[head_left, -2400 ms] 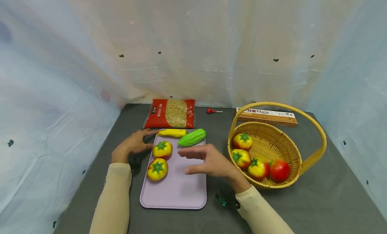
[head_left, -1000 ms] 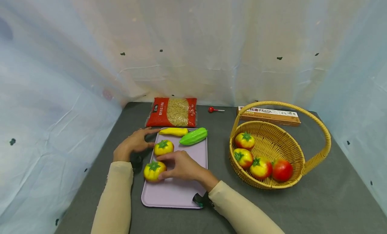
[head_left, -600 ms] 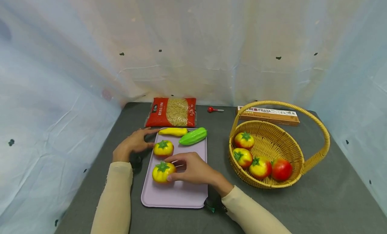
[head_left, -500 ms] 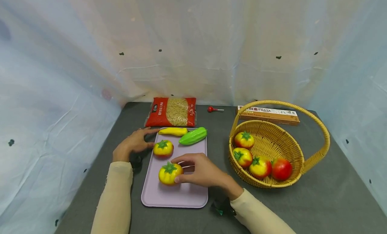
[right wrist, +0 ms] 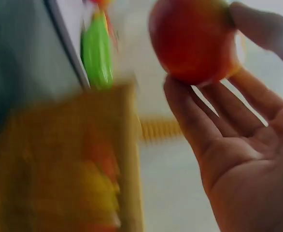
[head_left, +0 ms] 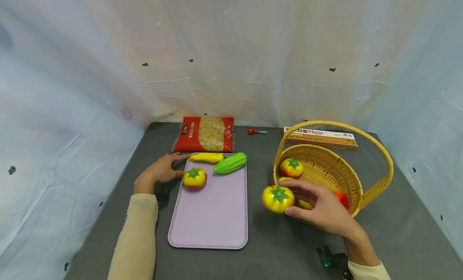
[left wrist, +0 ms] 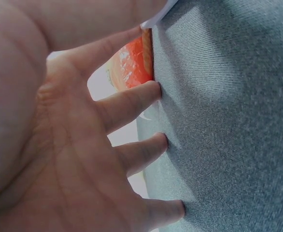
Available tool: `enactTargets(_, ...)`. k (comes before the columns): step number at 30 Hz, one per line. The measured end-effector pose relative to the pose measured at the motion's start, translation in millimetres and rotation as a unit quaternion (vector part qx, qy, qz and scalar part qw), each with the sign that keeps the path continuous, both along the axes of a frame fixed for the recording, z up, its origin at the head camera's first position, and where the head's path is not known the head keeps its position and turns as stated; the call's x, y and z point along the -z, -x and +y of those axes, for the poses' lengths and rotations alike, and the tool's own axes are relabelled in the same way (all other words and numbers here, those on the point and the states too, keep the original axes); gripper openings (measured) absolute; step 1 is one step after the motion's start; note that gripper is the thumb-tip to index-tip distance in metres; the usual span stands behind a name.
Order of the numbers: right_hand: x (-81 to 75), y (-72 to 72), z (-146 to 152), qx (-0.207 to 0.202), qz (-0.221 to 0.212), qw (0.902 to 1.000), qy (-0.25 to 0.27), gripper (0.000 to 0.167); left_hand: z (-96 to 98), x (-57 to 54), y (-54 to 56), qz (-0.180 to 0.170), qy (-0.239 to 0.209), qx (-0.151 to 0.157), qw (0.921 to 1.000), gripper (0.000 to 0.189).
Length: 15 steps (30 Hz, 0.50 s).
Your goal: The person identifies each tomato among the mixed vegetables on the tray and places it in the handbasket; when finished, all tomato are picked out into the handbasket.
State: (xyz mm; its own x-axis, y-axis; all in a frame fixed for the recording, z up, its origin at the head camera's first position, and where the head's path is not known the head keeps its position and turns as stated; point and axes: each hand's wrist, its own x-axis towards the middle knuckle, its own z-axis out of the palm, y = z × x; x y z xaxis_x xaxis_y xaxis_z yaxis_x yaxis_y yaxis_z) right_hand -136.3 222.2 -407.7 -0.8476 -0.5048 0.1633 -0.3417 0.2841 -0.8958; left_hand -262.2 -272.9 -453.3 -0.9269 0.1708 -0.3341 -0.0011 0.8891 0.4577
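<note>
My right hand (head_left: 323,207) pinches a yellow-and-red tomato (head_left: 277,199) between thumb and fingers, over the near left rim of the wicker basket (head_left: 330,165). In the right wrist view, the red underside of this tomato (right wrist: 194,46) faces the camera, with thumb and fingertips around it. The left hand (head_left: 159,173) stays at the left edge of the lilac tray (head_left: 211,223), thumb and forefinger close to its rim. Its fingers (left wrist: 132,104) are spread, tips down at the grey cloth. Another tomato (head_left: 194,178) sits on the tray near that thumb.
On the tray's far end lie a yellow elongated vegetable (head_left: 207,157) and a green ridged one (head_left: 230,163). Behind stand a red pasta bag (head_left: 204,134), a lollipop (head_left: 252,131) and a pasta box (head_left: 322,141). The basket holds several tomatoes, partly hidden by the right hand; its handle (head_left: 388,167) arches above.
The right hand reached onto the tray, took hold of the nearer tomato, lifted it and carried it right to the basket. The left hand has stayed by the tray's left edge.
</note>
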Motion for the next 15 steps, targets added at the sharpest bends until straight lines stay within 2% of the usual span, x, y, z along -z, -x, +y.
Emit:
enactTargets(4, -6.8, -5.7, 34.4, 0.048, 0.022, 0.9978, -0.04, 0.055, -0.1, 1.1, 0.0, 0.001, -0.003, -0.001, 1.0, 0.074)
enactTargets(8, -8.9, -7.2, 48.1, 0.083, 0.037, 0.9906, -0.103, 0.052, -0.4, 1.3, -0.2, 0.002, -0.002, 0.0, 1.0, 0.074)
enactTargets(11, -9.7, -5.3, 47.0, 0.098, 0.06, 0.9801, -0.162, 0.05, -0.4, 1.3, -0.3, 0.002, -0.003, 0.002, 1.0, 0.075)
enactTargets(15, -11.4, -0.1, 39.8, 0.114, 0.106, 0.9601, -0.232, 0.048, -0.5, 1.7, -0.2, 0.002, -0.003, 0.002, 1.0, 0.075)
